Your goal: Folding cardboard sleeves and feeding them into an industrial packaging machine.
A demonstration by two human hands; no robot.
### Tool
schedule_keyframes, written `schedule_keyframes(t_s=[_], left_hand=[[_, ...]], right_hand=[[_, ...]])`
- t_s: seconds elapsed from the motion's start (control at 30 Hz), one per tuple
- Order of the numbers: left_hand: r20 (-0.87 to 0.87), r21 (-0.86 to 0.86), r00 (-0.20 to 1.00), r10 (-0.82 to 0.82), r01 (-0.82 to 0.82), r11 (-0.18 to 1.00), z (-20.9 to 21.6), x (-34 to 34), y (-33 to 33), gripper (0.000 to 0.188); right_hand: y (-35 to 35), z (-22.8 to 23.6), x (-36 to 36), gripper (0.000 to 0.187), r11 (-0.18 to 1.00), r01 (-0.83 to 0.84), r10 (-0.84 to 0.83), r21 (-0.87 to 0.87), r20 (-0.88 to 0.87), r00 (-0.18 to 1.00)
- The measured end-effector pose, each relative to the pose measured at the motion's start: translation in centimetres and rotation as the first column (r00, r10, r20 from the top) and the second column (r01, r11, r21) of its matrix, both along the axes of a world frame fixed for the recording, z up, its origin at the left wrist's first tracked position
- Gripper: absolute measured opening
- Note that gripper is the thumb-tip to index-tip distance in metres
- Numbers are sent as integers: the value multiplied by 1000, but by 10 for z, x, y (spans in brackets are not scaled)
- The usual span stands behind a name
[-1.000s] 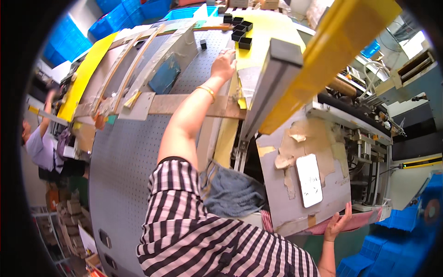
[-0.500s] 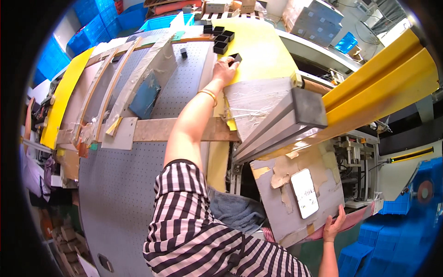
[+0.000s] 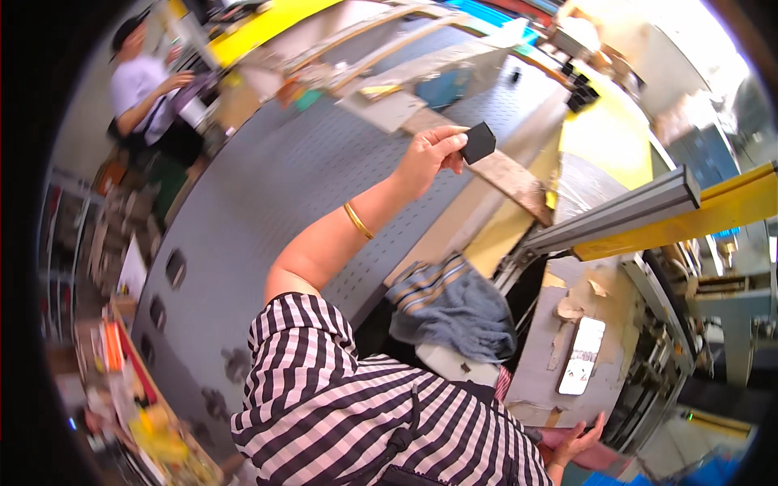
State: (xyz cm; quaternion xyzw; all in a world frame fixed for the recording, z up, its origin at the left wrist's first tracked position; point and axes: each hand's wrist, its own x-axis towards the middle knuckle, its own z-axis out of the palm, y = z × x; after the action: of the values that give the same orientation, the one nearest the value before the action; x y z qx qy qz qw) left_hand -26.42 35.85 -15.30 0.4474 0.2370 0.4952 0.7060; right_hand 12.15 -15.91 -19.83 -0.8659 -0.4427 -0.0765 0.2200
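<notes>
My left hand (image 3: 433,158) is raised over the perforated grey table, thumb and fingers closed on a small black box (image 3: 479,143). Its contents, if any, cannot be seen. Down at the lower right, my right hand (image 3: 577,444) is open, fingers spread, beside the near edge of a worn grey board (image 3: 531,397). A phone with a bright screen (image 3: 582,355) lies on that board. Several more black boxes (image 3: 582,97) stand grouped at the far end of the table by a yellow sheet (image 3: 620,134), and a single small black piece (image 3: 515,75) sits apart from them.
A grey-and-yellow beam (image 3: 632,211) juts in from the right above the board. A blue-grey towel (image 3: 458,312) lies between table and board. Wooden strips and upright panels (image 3: 454,61) cross the table's far part. Another person (image 3: 150,93) is at the far left.
My left hand has lifted a black box from the yellow sheet and brought it back nearer to me. The view has swung left. My right hand stays by the board's edge.
</notes>
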Motion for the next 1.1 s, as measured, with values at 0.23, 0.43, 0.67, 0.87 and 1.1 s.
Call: schedule_keyframes(t_s=[0.23, 0.43, 0.67, 0.87, 1.1], left_hand=[[-317, 33, 779, 541, -561, 827, -18, -109, -225, 23], [-688, 477, -68, 723, -793, 380, -120, -141, -471, 22], [-826, 527, -534, 182, -845, -91, -234, -181, -739, 19], [-847, 382, -520, 112, -740, -554, -237, -172, -830, 20], [-919, 339, -252, 304, -898, 280, -259, -51, -812, 15]], right_hand=[[5, -2, 22, 68, 781, -614, 610, 118, 72, 789], [18, -21, 24, 67, 568, -780, 806, 263, 14, 592], [20, -31, 6, 65, 375, -851, 919, 368, -25, 394], [18, -30, -14, 64, 242, -885, 969, 398, -52, 242], [32, -21, -47, 62, 18, -923, 998, 385, -67, -8]])
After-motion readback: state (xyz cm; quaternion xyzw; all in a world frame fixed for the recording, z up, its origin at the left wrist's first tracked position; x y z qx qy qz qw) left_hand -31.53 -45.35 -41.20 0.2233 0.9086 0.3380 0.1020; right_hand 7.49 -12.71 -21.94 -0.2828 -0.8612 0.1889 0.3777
